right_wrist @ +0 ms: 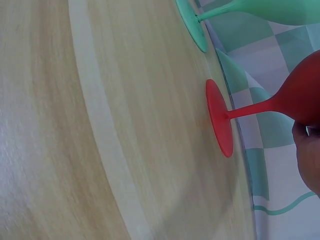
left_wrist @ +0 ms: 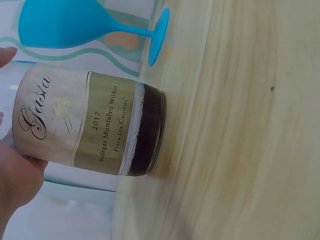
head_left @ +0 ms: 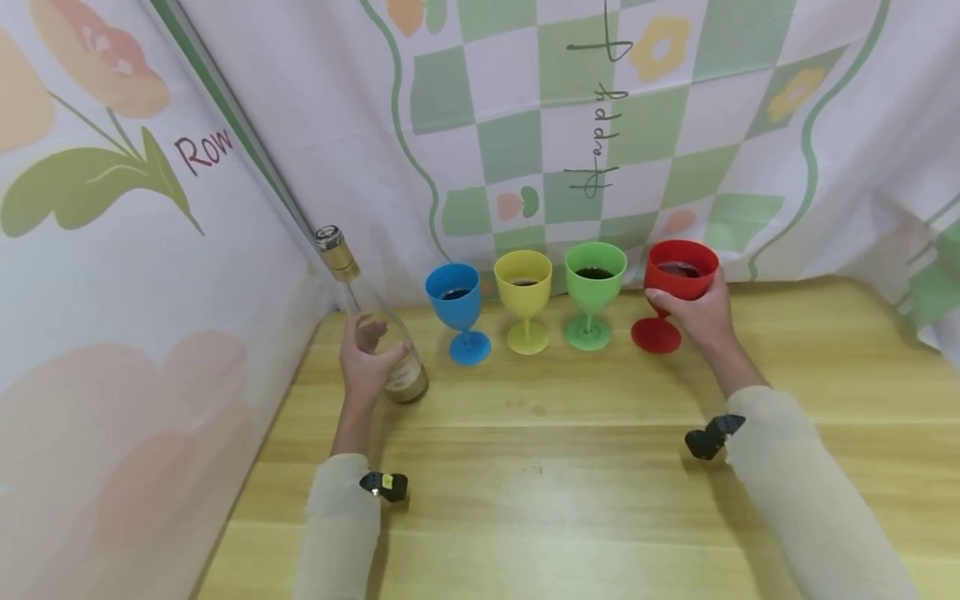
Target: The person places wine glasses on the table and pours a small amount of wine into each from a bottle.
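Note:
A clear glass wine bottle [head_left: 401, 367] with a gold neck stands at the left of the table, a little dark liquid at its bottom. Fingers and thumb of the left hand [head_left: 365, 358] are curled round its body. In the left wrist view, the bottle's label [left_wrist: 75, 120] faces the camera. On the right, a red goblet [head_left: 678, 267] holds dark liquid. The right hand [head_left: 701, 317] grips its bowl, thumb in front. The red foot [right_wrist: 219, 118] is at the tabletop; whether it touches, I cannot tell.
Blue [head_left: 454, 304], yellow [head_left: 523, 283] and green [head_left: 595, 271] goblets stand in a row between the hands, each with dark liquid inside. Behind them hangs a patterned curtain [head_left: 510, 150]. A printed cloth [head_left: 150, 292] borders the wooden table [head_left: 525, 500] on the left.

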{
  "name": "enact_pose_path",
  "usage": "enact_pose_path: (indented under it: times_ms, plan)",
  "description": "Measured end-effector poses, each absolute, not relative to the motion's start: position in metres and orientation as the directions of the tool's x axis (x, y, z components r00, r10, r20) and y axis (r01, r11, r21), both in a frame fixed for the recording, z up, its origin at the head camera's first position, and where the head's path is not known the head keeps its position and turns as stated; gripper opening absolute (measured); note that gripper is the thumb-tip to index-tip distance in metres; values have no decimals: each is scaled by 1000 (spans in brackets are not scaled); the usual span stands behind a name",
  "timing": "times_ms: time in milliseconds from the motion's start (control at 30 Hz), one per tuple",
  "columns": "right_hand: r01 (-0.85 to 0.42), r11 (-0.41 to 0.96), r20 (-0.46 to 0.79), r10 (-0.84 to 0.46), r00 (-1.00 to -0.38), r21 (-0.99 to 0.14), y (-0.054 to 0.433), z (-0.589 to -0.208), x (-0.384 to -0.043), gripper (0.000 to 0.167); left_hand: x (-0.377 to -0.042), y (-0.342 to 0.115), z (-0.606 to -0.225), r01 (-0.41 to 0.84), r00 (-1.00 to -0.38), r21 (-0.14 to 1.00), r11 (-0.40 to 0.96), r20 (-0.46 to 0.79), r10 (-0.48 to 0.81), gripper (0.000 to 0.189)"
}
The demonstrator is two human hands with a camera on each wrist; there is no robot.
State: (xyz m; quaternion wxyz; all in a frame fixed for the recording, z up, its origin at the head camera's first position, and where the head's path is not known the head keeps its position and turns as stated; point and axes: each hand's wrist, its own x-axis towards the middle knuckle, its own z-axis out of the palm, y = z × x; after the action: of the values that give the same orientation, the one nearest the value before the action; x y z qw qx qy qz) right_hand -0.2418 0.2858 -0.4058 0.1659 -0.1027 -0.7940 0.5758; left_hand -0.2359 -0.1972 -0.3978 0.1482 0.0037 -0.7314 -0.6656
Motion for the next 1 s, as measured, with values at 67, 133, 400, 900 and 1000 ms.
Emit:
enact_pose_path:
  times_ms: [67,133,400,900,1000]
  plan:
    - [-34,312,149,354,-923,-949,288,-405,-242,80,-236,-196,-397,186,-957,977,109,205,-206,72]
    - [-41,306,154,356,-921,-951,289,-405,-242,80,-236,-195,-397,172,-959,979,109,192,-207,74]
    - [-51,270,144,339,-930,-962,282,-399,-236,81,-233,-198,-396,143,-961,979,144,172,-215,74]
    - [1,375,114,284,-952,-927,292,-416,-237,83,-227,-195,-398,162,-957,977,138,190,-220,97]
    - [-13,405,109,214,-971,-914,297,-433,-231,77,-223,-198,-398,133,-960,976,172,170,-220,108]
